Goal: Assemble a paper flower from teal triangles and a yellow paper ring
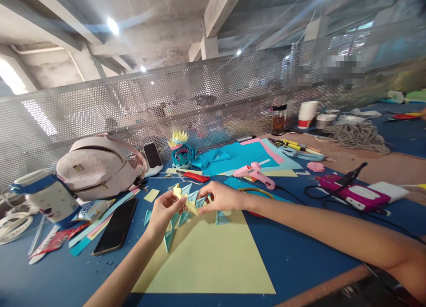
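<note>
Folded paper pieces (188, 204), yellow and teal triangles joined in a small cluster, sit between the two hands just above the near part of the counter (299, 253). The left hand (164, 211) pinches the yellow piece at the cluster's left end between thumb and fingertips; the right hand (221, 196) is closed on its right end, fingers curled over the paper. How the pieces lock together is hidden under the fingers. The cluster's long axis runs left to right between the hands, and a row of teal points trails down and to the left from it, toward the large yellow sheet (206, 258) that lies flat beneath. Both forearms enter from the bottom edge, cut off by the frame.

Left of the hands lies a black phone (116, 229), face up, among paper strips. Past the hands are a red comb-like thing (196, 177) and a pink glue gun (254, 174) resting on blue and pink sheets. A finished paper flower (181, 149), teal with yellow tips, stands farther back beside a second phone (152, 155) and a pale pink backpack (98, 165). To the right a magenta device (353, 194) with black cables lies near a coil of rope (357, 136).

The counter is blue, strewn with scraps. A perforated metal screen (100, 103) closes it off behind; shapes beyond are blurred. Overhead are concrete beams and bright lamps.
</note>
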Available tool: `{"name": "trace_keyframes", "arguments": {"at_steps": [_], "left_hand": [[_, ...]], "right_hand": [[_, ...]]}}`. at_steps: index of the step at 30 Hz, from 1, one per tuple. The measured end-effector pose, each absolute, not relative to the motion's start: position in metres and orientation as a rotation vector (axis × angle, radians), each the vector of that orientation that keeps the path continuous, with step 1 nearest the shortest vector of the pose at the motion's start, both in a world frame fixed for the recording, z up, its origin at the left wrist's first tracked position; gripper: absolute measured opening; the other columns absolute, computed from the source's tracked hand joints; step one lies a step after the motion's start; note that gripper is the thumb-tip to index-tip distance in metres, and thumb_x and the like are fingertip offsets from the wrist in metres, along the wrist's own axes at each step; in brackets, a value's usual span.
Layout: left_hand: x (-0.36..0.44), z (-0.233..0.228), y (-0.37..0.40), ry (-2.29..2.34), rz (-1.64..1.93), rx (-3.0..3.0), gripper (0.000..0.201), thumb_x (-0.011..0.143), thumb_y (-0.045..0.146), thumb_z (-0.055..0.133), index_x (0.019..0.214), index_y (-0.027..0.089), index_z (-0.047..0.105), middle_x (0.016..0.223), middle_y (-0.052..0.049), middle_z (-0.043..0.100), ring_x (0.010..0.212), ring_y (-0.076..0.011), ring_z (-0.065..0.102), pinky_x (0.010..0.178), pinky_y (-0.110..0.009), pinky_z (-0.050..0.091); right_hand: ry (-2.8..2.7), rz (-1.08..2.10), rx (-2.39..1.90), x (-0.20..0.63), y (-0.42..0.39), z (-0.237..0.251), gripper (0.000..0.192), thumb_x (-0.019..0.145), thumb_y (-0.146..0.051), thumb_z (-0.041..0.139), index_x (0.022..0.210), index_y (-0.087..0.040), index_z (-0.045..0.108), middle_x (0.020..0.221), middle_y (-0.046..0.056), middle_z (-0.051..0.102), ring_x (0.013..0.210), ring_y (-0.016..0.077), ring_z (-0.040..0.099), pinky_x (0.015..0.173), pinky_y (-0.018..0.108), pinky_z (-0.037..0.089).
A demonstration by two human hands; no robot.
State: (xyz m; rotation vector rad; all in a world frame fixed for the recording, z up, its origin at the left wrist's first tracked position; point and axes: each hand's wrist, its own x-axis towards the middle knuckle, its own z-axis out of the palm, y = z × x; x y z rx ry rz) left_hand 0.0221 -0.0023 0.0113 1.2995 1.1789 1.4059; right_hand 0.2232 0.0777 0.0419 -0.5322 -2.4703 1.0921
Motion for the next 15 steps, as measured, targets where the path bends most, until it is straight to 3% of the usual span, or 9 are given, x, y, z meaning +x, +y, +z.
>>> {"name": "trace_keyframes", "arguments": {"at_steps": [15], "left_hand": [[0.0243, 0.0135, -0.0037, 1.143, 1.402, 1.084, 0.034, 0.065, 0.040, 0.082, 0.074, 0.013, 0.064, 0.060, -0.001, 0.063, 0.054, -0.0084, 0.051, 0.053, -0.019, 0.039]], "right_hand": [[-2.403, 1.184, -0.493, 0.2215, 0.0790, 0.0447, 0.026, 0.069, -0.037, 0.076, 0.071, -0.012, 0.068, 0.063, -0.003, 0.054, 0.059, 0.0093, 0.044, 0.056, 0.021, 0.035]]}}
